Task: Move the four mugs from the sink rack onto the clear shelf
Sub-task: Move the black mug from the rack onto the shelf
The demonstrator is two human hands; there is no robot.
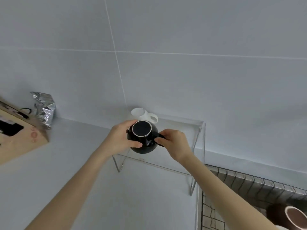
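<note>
At frame centre, the left hand [123, 138] cupped the inverted black mug [143, 137] while the right hand [172, 143] pinched its handle, over the clear shelf [182, 136]. Lowering it level, just clear of the white mug [143, 115], seemed wise.

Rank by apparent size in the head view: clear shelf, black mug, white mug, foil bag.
1. clear shelf
2. black mug, nearer the camera
3. foil bag
4. white mug, partly hidden, so close to the bag
</note>
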